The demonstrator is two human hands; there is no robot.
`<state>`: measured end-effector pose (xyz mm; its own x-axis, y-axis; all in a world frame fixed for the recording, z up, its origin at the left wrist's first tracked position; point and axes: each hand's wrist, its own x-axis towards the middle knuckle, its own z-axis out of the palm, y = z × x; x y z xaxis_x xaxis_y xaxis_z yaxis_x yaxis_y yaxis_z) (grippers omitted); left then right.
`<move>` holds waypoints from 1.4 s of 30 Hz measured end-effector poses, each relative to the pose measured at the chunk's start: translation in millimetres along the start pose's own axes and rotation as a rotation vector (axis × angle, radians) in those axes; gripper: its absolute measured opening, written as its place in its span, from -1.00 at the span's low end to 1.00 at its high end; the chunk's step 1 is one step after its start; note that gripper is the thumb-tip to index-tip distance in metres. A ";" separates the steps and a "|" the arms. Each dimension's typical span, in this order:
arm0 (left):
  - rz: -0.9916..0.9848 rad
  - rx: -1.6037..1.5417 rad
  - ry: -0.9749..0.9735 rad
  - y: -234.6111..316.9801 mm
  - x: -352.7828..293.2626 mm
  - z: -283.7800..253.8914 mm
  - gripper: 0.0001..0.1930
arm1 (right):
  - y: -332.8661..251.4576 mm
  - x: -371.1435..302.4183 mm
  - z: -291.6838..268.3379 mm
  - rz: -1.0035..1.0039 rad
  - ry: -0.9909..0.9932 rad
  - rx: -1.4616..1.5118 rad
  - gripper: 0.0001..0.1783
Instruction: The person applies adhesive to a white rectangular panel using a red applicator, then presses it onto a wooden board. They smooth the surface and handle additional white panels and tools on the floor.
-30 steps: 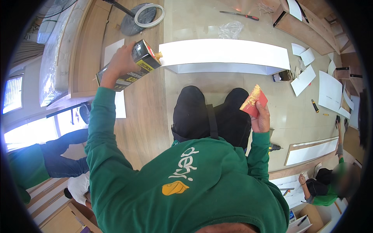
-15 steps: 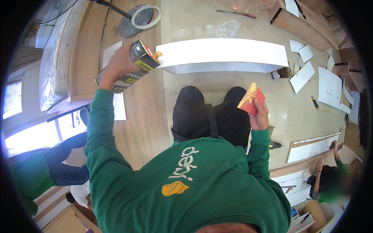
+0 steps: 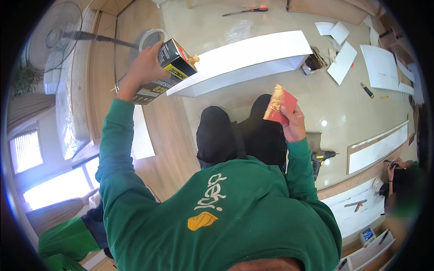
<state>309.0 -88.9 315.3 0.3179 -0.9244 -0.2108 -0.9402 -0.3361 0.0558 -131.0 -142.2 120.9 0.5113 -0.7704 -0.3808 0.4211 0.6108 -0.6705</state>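
Observation:
My left hand [image 3: 145, 70] is closed around a black and yellow rectangular adhesive can [image 3: 158, 86], tilted over on its side. Amber glue coats the spout, which points toward a long white panel piece [image 3: 253, 50] with a raised side, lying on the floor beyond my knees. Between the fingers and thumb of my right hand [image 3: 294, 124] is a flat red card [image 3: 281, 107], held above my right knee. Yellowish glue is smeared along its far-left edge. Both hands are apart from the white piece.
A cordless drill [image 3: 320, 159] lies right of my right arm. A small open box [image 3: 313, 63], white offcuts [image 3: 342, 62], a knife [image 3: 366, 91] and a screwdriver-like tool [image 3: 246, 11] are on the floor. A fan [image 3: 54, 36] stands far left; a co-worker [image 3: 404, 178] works at right.
My view has turned, so the white piece now slants up to the right and the drill shows more fully. Both hands keep their hold on the can and the card.

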 end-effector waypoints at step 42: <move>-0.950 -0.854 1.020 -192.0 -147.9 286.7 0.08 | 54.9 169.0 159.8 -0.598 0.006 -2.161 -0.62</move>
<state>407.4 164.1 56.1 0.9801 0.0480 0.1927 -0.1439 -0.4972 0.8556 98.2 -209.6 121.5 0.6737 -0.7358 0.0697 -0.7233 -0.6757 -0.1420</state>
